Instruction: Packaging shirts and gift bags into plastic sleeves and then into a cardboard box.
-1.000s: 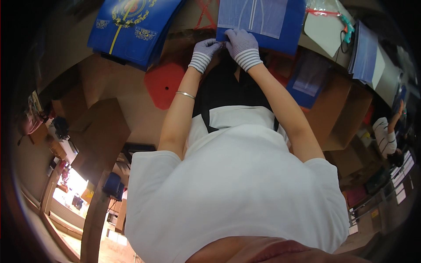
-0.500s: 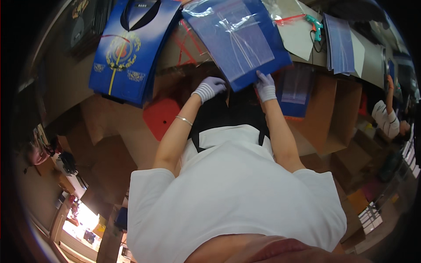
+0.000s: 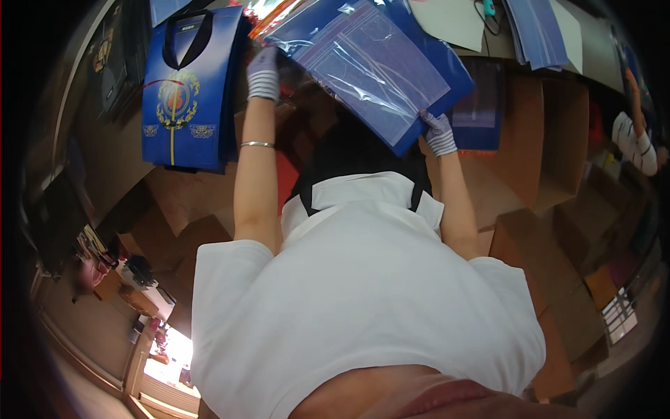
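Note:
Both my hands wear pale gloves with striped cuffs. My right hand (image 3: 440, 133) is closed on the near right edge of a flat blue piece, perhaps a folded bag, in shiny clear plastic (image 3: 377, 77). The piece is tilted, its near corner over my lap. My left hand (image 3: 263, 73) is raised at the left corner of the plastic; its fingers are blurred, and I cannot tell whether they grip it. To the left, blue gift bags (image 3: 185, 91) with black handles and a gold emblem lie stacked at the table's edge.
A blue plastic-covered piece (image 3: 477, 115) hangs beside an open cardboard box (image 3: 541, 140) on the right. More blue sheets (image 3: 534, 35) and a teal tool (image 3: 489, 7) lie on the table. Dark bags (image 3: 115, 63) are at far left. Another person's arm (image 3: 636, 105) shows at far right.
My left hand has moved up and left from above my lap to the plastic's left corner. The blue piece has tilted further, and my right hand, still on it, is slightly farther right.

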A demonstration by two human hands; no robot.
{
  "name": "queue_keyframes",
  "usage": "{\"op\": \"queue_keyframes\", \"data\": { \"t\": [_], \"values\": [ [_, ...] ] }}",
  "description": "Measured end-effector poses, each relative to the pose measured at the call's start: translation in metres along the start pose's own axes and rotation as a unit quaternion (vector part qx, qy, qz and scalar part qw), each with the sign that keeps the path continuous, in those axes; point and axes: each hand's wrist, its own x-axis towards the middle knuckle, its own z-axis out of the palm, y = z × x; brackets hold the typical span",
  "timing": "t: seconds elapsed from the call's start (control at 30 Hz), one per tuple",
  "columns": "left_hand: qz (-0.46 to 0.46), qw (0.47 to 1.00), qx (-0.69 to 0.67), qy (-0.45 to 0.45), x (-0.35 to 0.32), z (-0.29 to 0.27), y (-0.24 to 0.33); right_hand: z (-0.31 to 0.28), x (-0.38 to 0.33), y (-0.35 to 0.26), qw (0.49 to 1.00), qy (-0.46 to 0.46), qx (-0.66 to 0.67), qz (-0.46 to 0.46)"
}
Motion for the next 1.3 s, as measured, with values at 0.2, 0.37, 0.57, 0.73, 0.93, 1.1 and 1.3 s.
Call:
{"op": "queue_keyframes", "data": {
  "t": [0.2, 0.37, 0.57, 0.73, 0.93, 1.1, 1.3],
  "values": [
    [0.018, 0.995, -0.095, -0.012, -0.013, -0.016, 0.035, -0.022, -0.051, -0.052, 0.999, -0.011, -0.043, 0.021],
    [0.197, 0.979, -0.041, 0.035, -0.04, -0.026, 0.057, -0.038, -0.067, -0.068, 0.996, 0.008, -0.086, -0.021],
    [0.063, 0.986, -0.027, -0.151, -0.019, -0.056, 0.065, -0.005, -0.078, -0.129, 0.977, 0.019, -0.173, -0.121],
    [0.138, 0.952, 0.185, -0.202, -0.03, 0.002, 0.047, -0.001, -0.074, -0.16, 0.978, 0.001, -0.192, -0.086],
    [0.208, 0.977, -0.004, -0.051, -0.059, 0.005, 0.045, -0.003, -0.065, -0.17, 0.983, 0.081, -0.115, -0.115],
    [0.165, 0.976, -0.139, -0.037, -0.061, -0.001, 0.062, 0.024, -0.063, -0.172, 0.989, 0.092, -0.019, -0.111],
    [0.276, 0.94, -0.199, -0.035, -0.074, -0.014, 0.103, 0.022, -0.042, -0.176, 0.998, 0.024, -0.014, -0.061]
  ]
}}
